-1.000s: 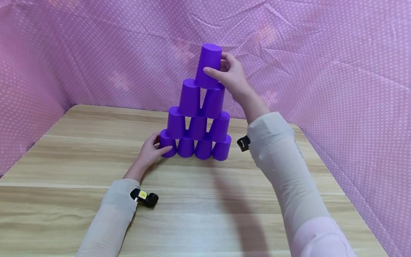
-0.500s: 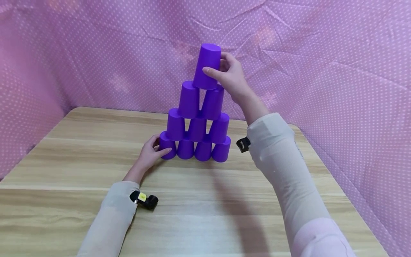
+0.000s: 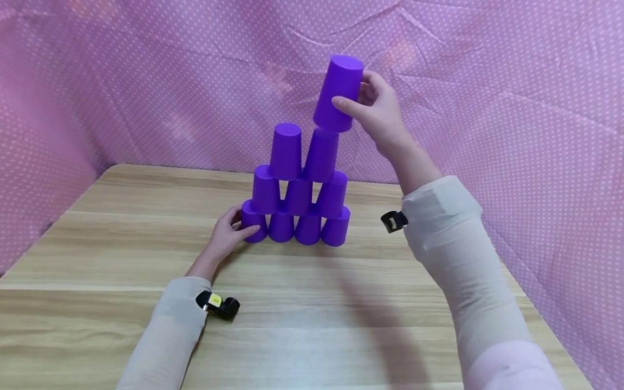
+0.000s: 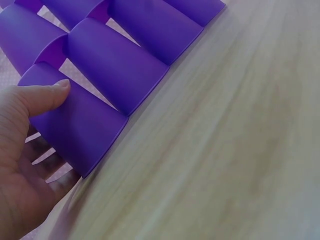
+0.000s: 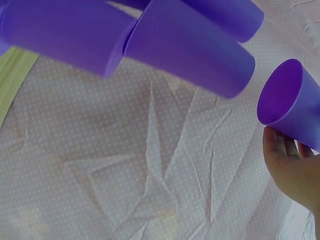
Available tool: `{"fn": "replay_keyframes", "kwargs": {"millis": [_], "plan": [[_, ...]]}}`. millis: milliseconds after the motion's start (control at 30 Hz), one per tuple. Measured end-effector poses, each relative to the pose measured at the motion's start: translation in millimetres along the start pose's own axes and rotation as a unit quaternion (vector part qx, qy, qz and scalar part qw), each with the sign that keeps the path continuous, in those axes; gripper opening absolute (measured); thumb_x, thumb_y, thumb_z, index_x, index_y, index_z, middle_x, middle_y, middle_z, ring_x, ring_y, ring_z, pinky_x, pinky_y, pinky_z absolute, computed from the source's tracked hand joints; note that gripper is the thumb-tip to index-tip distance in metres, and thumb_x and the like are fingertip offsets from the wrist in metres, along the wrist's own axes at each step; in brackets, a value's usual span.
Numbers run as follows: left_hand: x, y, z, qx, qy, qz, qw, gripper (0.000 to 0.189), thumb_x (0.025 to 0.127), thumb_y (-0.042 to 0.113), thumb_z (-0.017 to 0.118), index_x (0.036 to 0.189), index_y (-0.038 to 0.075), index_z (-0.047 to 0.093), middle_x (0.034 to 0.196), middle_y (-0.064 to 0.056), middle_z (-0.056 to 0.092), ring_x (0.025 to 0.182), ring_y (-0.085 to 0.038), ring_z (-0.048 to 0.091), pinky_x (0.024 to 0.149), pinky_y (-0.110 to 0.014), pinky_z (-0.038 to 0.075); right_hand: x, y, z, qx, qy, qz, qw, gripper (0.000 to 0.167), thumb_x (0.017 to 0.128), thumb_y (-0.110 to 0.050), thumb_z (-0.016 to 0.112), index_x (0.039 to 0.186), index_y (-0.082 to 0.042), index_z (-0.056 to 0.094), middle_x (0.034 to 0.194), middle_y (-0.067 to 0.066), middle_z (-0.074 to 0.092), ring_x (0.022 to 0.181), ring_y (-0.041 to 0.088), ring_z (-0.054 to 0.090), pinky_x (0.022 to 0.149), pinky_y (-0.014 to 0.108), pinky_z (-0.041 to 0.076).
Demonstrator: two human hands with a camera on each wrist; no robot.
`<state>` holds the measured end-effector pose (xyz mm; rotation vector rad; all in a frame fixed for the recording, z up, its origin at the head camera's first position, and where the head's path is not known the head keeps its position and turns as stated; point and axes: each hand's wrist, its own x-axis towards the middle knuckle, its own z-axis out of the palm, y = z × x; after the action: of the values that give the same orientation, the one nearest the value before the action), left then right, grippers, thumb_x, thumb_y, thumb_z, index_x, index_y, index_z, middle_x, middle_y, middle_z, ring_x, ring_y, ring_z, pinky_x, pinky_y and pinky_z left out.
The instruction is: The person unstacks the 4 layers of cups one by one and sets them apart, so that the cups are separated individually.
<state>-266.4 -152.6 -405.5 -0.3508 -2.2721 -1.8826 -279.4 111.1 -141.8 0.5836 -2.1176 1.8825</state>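
Purple cups stand upside down in a tiered stack, with two cups in the top tier, the left one [image 3: 286, 151] and the right one [image 3: 322, 156]. My right hand [image 3: 382, 116] holds another upside-down purple cup [image 3: 338, 81] between thumb and fingers, slightly tilted. In the right wrist view a gap shows between this held cup [image 5: 306, 107] and the stack, and its open mouth is visible. Low on the left, my left hand [image 3: 226, 234] grips the bottom row's end cup [image 4: 82, 127], thumb across the front and fingers round the far side.
The stack stands on a wood-grain table [image 3: 122, 238]. A pink dotted cloth [image 3: 195, 81] hangs behind and at both sides. Small black cameras sit on the left wrist [image 3: 219, 304] and the right wrist [image 3: 394, 221].
My right hand has lifted its cup off the top tier and moved it right and slightly up. The left hand stays on the bottom-left cup, and the other cups keep their places.
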Motion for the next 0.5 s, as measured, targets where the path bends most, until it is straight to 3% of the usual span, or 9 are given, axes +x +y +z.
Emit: {"fn": "replay_keyframes", "kwargs": {"millis": [300,500], "plan": [[-0.4,2.2,-2.9,-0.003,-0.004,-0.008,1.0000,0.057,0.075,0.005,0.066,0.124,-0.004,0.038,0.115,-0.023,0.045,0.107,-0.032,0.041,0.094,-0.041,0.031,-13.3,4,-31,0.015,0.017,-0.003,0.9997,0.051,0.072,0.000,0.067,0.118,-0.001,0.045,0.108,0.017,0.053,0.100,0.025,0.049,0.086,0.028,0.040],[-6.7,19.5,-2.9,-0.010,-0.002,-0.013,0.9999,0.056,0.075,-0.001,0.063,0.124,-0.008,0.036,0.115,-0.029,0.043,0.108,-0.038,0.039,0.094,-0.046,0.029,-25.8,12,-49,0.022,0.032,0.005,0.9992,0.053,0.072,0.000,0.067,0.119,-0.001,0.044,0.110,0.017,0.052,0.102,0.025,0.048,0.088,0.028,0.039]]}}
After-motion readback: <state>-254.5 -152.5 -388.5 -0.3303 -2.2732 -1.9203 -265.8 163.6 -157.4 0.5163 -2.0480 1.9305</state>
